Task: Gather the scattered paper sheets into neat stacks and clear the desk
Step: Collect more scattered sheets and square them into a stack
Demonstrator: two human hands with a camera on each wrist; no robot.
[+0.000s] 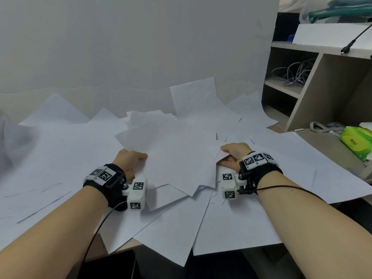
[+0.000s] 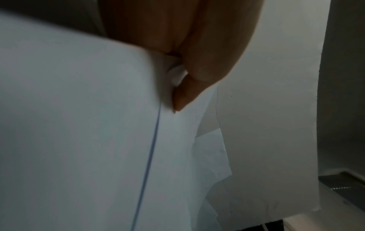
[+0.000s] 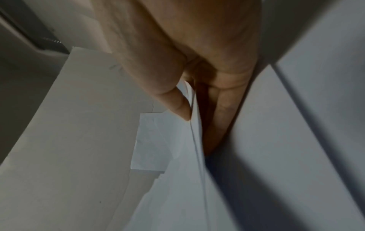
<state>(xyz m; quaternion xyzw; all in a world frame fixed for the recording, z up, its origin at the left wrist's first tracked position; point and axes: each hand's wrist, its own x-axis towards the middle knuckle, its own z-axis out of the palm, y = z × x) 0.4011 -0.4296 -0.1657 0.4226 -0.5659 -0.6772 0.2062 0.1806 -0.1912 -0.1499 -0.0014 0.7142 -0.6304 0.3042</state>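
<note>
An office: paper-strewn desk [image 1: 330, 146], shelf unit [image 1: 302, 77] holding cables [image 1: 296, 74].

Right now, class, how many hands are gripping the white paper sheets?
2: the left hand grips the gathered white paper sheets at their left edge, the right hand at their right.

Head view downward, wrist views close, sharing paper sheets [image 1: 177, 150]

A plain pale grey wall [image 1: 130, 41] fills the back of the room, meeting the beige desk [image 1: 326, 146] along a faint line. To the right stands a beige shelf unit [image 1: 314, 85] with open compartments; one holds a tangle of grey cables [image 1: 296, 73] (loosely coiled). A green tissue pack [image 1: 357, 140] lies on the desk near the shelf. The light is soft and even.
</note>
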